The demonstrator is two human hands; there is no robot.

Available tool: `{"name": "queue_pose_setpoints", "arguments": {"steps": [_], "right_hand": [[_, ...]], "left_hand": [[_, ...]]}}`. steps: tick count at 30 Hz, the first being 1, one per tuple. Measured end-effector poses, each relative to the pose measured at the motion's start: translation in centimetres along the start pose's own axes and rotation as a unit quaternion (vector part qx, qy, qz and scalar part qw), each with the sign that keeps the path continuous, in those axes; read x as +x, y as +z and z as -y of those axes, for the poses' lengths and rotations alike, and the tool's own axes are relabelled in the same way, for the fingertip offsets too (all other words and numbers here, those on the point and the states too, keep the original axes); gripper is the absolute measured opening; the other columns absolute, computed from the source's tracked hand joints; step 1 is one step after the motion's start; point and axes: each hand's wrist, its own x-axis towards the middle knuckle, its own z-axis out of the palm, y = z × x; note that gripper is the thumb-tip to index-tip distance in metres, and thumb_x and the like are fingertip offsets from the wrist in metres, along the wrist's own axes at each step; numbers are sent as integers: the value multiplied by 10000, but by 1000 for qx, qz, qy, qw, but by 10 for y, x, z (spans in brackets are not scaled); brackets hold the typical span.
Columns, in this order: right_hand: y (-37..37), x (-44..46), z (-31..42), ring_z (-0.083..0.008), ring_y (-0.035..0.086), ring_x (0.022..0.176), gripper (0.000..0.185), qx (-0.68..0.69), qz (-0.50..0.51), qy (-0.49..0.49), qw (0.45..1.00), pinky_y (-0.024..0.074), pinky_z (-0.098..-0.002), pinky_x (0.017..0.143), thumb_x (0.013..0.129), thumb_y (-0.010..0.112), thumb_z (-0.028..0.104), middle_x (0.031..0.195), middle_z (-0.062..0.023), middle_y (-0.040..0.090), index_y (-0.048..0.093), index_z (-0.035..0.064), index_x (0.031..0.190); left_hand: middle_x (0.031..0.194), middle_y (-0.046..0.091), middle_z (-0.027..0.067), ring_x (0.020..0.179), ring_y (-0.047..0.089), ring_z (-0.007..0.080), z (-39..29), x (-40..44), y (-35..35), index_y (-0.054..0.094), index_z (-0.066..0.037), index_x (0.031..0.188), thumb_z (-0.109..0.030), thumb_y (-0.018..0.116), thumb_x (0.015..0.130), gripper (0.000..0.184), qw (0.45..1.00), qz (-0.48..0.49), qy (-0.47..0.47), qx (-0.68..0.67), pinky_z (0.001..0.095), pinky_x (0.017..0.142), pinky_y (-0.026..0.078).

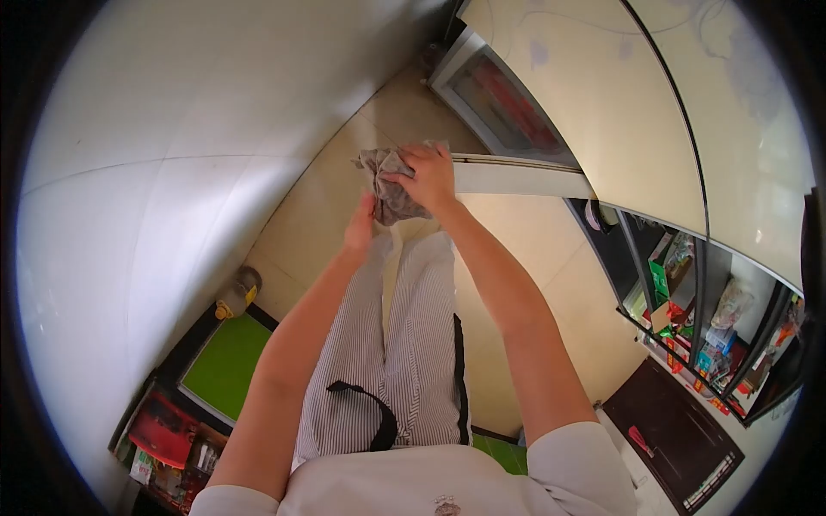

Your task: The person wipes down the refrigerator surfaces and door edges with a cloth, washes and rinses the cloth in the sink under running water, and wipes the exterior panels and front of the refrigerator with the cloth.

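Observation:
A crumpled grey-brown cloth point(391, 196) is bunched up between my hands, out in front of my legs. My right hand point(428, 176) grips it from the upper right, fingers curled over the folds. At the lower left edge of the cloth is my left hand point(361, 224), its fingers against the fabric and partly hidden by it. Just right of the cloth, a pale narrow ledge or panel edge point(525, 178) runs to the cabinet side; whether the cloth touches it I cannot tell.
A white wall point(155, 172) curves along the left. Glossy cream doors point(602, 103) rise at the upper right, beside a glass-fronted panel point(503, 103). Packed shelves point(697, 301) and a dark brown panel point(671, 434) stand right. A green mat-like surface point(225, 365) and red object point(162, 430) lie left.

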Motion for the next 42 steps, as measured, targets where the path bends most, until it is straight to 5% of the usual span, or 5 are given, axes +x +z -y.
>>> {"name": "queue_pose_setpoints", "arguments": {"steps": [13,22,28,30,42], "right_hand": [[-28,-37,13,-224,408,1246,769,-90,191,-119,970,208,-489,1057,622,739,489,1341,-7,469,460,287,1310],[1,-55,10,-177,532,1124,517,-27,75,-44,996,275,-438,1030,628,735,461,1132,-31,630,664,169,1048],[7,-49,5,-193,544,578,262,16,-70,222,972,444,-310,593,753,720,286,714,-40,655,671,74,898],[-27,-62,-3,-98,427,492,167,422,-196,352,812,359,-240,457,797,701,201,626,22,587,660,53,862],[-39,-127,-69,-285,413,1259,607,-71,-225,209,949,190,-494,1077,725,711,177,1317,-120,495,496,66,1282]], "left_hand": [[1463,290,123,1371,218,207,15,-33,-2,193,16,1427,-571,263,941,766,993,20,-119,-14,326,1121,134],[1429,349,84,1314,319,178,36,-49,7,317,14,1385,-514,293,960,678,996,43,-51,-53,305,1093,212],[1464,300,81,1343,281,184,14,-51,11,291,-24,1411,-508,281,963,660,997,-11,-55,-46,302,1095,193],[1477,278,74,1356,259,184,1,-52,12,265,-53,1428,-508,272,964,650,1000,22,-20,-9,297,1097,179],[1496,234,38,1353,245,186,19,-29,30,173,-126,1462,-538,252,955,658,999,-8,-20,39,324,1112,159]]}}
